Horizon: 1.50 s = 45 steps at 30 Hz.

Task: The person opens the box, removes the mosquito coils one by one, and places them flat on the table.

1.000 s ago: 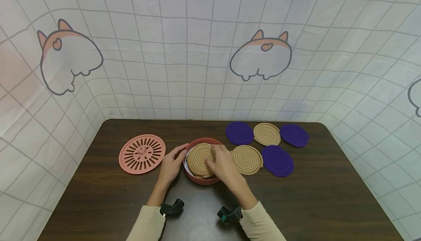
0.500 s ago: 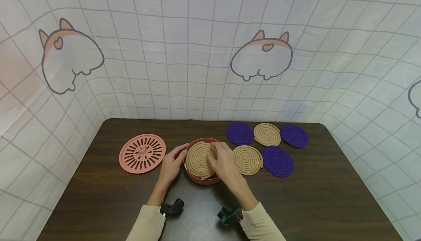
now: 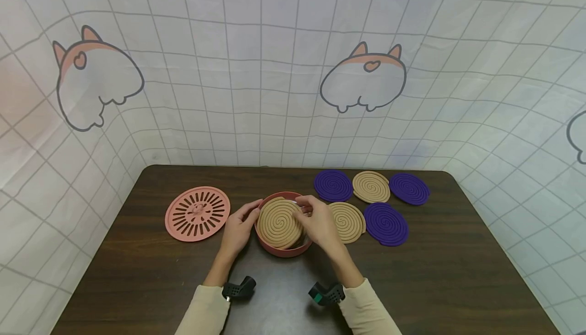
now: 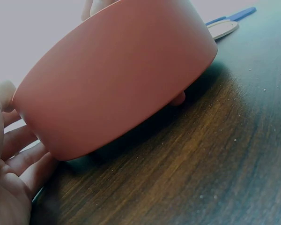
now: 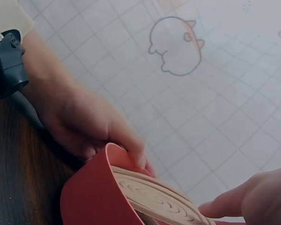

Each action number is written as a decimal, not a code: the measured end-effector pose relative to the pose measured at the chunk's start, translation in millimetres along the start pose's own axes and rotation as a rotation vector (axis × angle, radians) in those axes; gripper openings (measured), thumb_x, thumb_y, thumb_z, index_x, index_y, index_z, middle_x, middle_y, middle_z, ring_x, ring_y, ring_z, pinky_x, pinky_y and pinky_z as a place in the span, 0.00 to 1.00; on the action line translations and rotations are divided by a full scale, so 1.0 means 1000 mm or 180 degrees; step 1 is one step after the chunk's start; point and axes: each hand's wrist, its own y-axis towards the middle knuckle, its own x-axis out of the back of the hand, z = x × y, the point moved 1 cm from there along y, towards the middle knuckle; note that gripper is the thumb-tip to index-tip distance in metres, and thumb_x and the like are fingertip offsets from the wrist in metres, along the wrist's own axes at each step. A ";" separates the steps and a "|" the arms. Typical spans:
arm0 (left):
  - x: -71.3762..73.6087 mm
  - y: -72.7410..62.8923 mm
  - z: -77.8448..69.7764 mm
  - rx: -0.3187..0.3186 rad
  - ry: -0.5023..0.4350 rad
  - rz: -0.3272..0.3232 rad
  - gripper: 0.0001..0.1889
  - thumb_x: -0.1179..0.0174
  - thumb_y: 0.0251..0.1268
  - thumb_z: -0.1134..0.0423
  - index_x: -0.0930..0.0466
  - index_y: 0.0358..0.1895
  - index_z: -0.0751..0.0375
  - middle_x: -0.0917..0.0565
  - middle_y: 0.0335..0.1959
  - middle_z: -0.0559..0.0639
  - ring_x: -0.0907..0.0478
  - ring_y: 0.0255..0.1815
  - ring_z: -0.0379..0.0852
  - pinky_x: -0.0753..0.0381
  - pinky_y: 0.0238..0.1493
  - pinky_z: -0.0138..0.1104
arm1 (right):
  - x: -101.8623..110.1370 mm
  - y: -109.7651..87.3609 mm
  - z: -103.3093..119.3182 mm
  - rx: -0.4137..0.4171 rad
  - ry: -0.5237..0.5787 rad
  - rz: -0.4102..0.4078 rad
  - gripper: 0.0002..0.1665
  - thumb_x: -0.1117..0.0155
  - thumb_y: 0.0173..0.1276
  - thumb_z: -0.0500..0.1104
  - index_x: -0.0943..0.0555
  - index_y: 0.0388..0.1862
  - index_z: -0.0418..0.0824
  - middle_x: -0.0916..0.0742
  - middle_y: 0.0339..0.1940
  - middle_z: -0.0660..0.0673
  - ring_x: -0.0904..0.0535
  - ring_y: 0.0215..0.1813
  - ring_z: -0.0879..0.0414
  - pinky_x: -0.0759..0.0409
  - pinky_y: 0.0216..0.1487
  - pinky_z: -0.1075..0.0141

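Note:
A round pinkish-red mosquito coil holder [image 3: 284,252] stands in the middle of the table, with tan mosquito coils [image 3: 279,223] inside. The top coil lies tilted and pushed toward the left wall. My left hand [image 3: 239,228] grips the holder's left side, thumb at the rim and fingers along the outer wall [image 4: 122,79]. At the right, my right hand [image 3: 318,223] pinches the top coil's edge with the thumb [image 5: 229,201] against it; its other fingertips are partly hidden. The right wrist view shows the coil [image 5: 154,197] slanting within the holder's wall [image 5: 93,192].
The holder's slotted pink lid [image 3: 198,214] lies at the left. Right of the holder lie a tan coil [image 3: 348,222] and a purple coil [image 3: 386,224]. Behind them are a purple coil [image 3: 333,185], a tan coil [image 3: 371,187] and another purple coil [image 3: 409,188]. A patterned curtain [image 3: 256,96] hangs behind the table.
The right hand has drawn back from the top of the coils to their right edge. The top coil has shifted left, showing more of the holder's right inside. The left hand has stayed put.

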 end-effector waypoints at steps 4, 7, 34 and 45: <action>0.000 0.000 0.000 0.0000 0.0008 -0.0006 0.16 0.43 0.74 0.47 0.18 0.61 0.39 0.16 0.60 0.45 0.21 0.64 0.45 0.24 0.64 0.48 | 0.004 0.001 -0.001 -0.0094 0.0142 0.0089 0.17 0.29 0.65 0.38 0.15 0.53 0.37 0.10 0.47 0.41 0.14 0.46 0.49 0.15 0.47 0.56; 0.000 0.000 -0.001 0.0014 0.0022 -0.0019 0.16 0.43 0.74 0.48 0.17 0.60 0.39 0.16 0.60 0.45 0.21 0.65 0.45 0.24 0.65 0.48 | 0.006 0.002 -0.001 -0.0187 0.0247 0.0226 0.16 0.29 0.65 0.39 0.14 0.52 0.40 0.10 0.46 0.42 0.14 0.44 0.52 0.16 0.45 0.61; 0.000 0.000 -0.001 -0.0006 0.0048 0.0015 0.17 0.44 0.75 0.48 0.18 0.61 0.40 0.17 0.62 0.46 0.23 0.67 0.46 0.26 0.67 0.49 | 0.011 0.008 -0.017 -0.0263 0.0737 0.0812 0.13 0.32 0.68 0.37 0.13 0.49 0.33 0.11 0.37 0.33 0.19 0.28 0.55 0.17 0.32 0.55; 0.000 0.000 -0.001 -0.0013 0.0083 -0.0014 0.16 0.44 0.75 0.49 0.17 0.61 0.40 0.17 0.62 0.46 0.23 0.67 0.47 0.26 0.67 0.49 | 0.024 0.010 -0.020 -0.0336 0.0946 0.0513 0.12 0.32 0.67 0.36 0.13 0.48 0.32 0.11 0.35 0.35 0.21 0.28 0.57 0.18 0.32 0.62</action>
